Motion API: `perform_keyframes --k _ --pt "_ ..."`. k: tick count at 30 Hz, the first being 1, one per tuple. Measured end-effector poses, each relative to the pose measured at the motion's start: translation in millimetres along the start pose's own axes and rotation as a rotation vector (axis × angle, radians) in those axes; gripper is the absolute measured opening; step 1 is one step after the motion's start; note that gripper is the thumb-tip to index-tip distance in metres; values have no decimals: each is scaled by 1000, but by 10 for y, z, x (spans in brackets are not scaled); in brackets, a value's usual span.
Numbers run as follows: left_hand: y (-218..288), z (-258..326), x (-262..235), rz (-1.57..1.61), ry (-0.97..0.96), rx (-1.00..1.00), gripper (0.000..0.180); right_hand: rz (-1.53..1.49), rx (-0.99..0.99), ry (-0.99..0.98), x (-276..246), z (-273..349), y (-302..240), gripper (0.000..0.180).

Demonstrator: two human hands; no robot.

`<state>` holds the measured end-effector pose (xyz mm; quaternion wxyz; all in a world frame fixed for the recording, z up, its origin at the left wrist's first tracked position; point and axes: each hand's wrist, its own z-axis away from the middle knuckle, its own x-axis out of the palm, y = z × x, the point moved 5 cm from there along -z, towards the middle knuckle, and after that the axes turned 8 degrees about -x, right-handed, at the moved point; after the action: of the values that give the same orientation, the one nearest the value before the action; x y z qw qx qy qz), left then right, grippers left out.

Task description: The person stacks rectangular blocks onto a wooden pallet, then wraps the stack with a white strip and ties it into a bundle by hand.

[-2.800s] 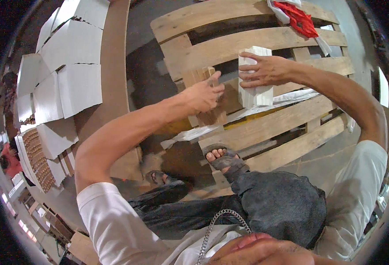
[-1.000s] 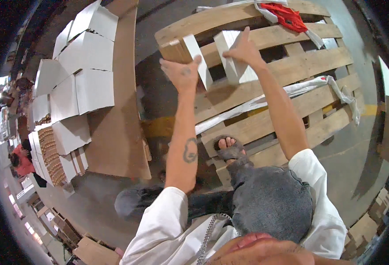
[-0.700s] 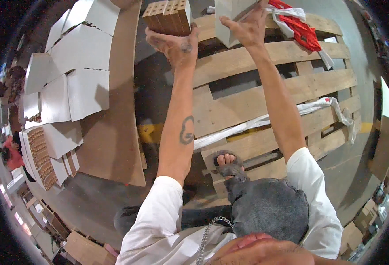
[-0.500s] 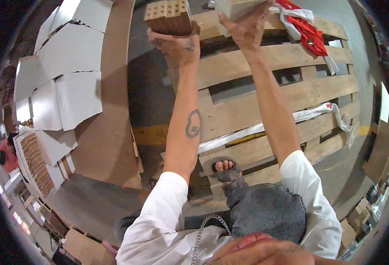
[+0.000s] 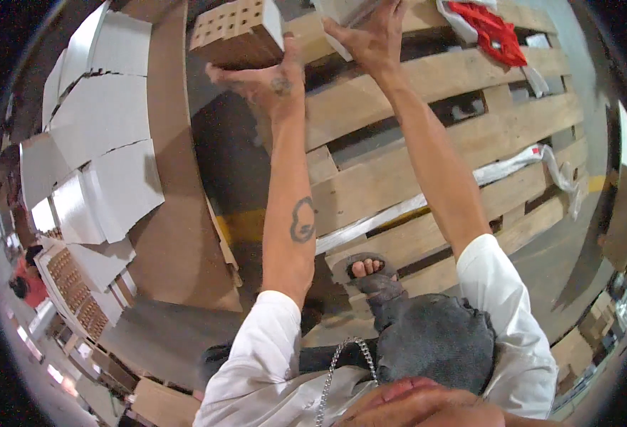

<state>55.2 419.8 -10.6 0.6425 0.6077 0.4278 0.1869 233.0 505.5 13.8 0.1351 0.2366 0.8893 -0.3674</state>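
My left hand (image 5: pixel 267 82) is stretched far forward and grips the lower edge of a brown honeycomb cardboard block (image 5: pixel 238 32) with a grid of holes on its face. My right hand (image 5: pixel 370 35) reaches out beside it and holds a white folded box (image 5: pixel 345 11) whose top runs out of view. Both arms are extended over a wooden pallet (image 5: pixel 427 149). My sandalled foot (image 5: pixel 370 274) rests on a near plank of the pallet.
White flat cardboard sheets (image 5: pixel 92 156) lie fanned on brown board (image 5: pixel 178 235) at the left. A red and white cloth (image 5: pixel 491 32) lies on the pallet's far right. A white plastic strip (image 5: pixel 484 178) runs across the planks. More honeycomb stacks (image 5: pixel 78 299) stand lower left, near a person in red (image 5: pixel 25 281).
Both hands have lifted from low on the pallet and moved forward and up, carrying the honeycomb block and the white box toward the far edge of view.
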Motion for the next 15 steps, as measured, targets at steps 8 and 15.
perform_keyframes --k 8,15 --pt "19 -16 15 -104 57 51 114 -31 -234 -15 -58 -83 -65 119" --pt "107 15 44 -24 2 156 111 -139 -31 -135 -94 -26 -38 109"
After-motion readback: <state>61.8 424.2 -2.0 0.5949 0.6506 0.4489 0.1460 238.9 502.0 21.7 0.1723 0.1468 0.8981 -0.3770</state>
